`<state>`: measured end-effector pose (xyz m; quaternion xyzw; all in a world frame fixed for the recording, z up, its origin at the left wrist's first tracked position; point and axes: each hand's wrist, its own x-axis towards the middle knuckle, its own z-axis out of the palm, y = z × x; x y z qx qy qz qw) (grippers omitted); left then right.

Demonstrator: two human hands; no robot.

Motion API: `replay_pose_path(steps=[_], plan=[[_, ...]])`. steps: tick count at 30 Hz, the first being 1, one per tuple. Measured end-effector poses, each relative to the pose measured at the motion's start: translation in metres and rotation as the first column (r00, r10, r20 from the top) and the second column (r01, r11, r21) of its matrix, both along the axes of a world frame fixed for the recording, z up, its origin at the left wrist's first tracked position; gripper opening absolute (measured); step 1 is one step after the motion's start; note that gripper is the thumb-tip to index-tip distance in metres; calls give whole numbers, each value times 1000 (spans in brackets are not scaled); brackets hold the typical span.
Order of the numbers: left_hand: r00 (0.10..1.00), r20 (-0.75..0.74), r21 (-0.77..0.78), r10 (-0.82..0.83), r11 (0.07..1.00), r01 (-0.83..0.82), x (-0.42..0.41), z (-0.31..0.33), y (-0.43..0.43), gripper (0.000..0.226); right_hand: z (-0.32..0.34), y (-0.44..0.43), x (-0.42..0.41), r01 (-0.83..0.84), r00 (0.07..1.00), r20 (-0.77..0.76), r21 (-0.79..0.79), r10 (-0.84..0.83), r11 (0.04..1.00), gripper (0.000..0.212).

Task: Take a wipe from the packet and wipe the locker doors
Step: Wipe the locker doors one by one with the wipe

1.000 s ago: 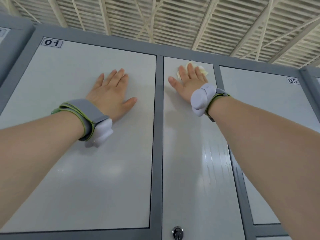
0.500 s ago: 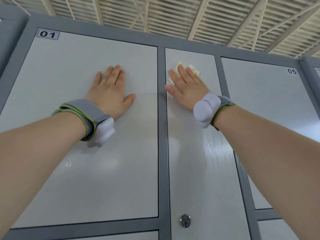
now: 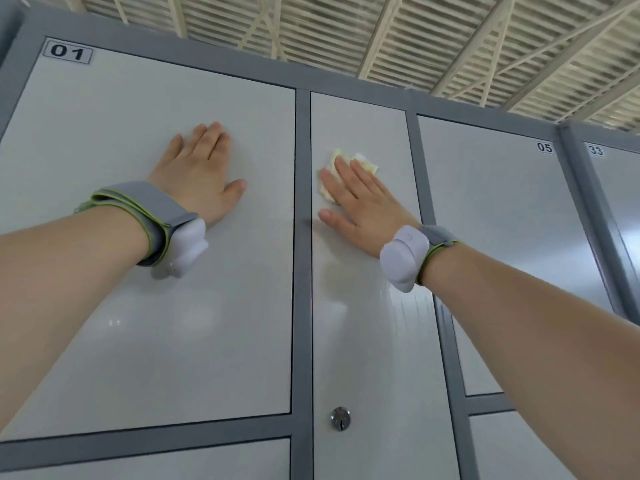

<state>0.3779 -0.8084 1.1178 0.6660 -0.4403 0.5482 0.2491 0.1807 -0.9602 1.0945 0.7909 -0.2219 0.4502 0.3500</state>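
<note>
Right hand (image 3: 360, 199) flat on wipe (image 3: 349, 164) against narrow locker door (image 3: 367, 323)

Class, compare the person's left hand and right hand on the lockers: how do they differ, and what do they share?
The left hand has nothing under it; the right hand presses a yellowish wipe. The left hand is on wide door 01; the right hand is on the narrow door with a lock. Both lie flat and outstretched against the lockers.

Nos. on doors (image 3: 156, 341): 01 (image 3: 68, 51), 05 (image 3: 544, 147), 33 (image 3: 596, 151)
</note>
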Motion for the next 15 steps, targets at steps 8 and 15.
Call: replay_pose_path(steps=[8, 15], plan=[[1000, 17, -33, -19, 999, 19, -2, -4, 2, 68, 11, 9, 18, -33, 997, 68, 81, 28, 996, 69], [991, 97, -2, -95, 995, 96, -26, -22, -12, 68, -18, -14, -14, -13, 1000, 23, 49, 12, 999, 76]])
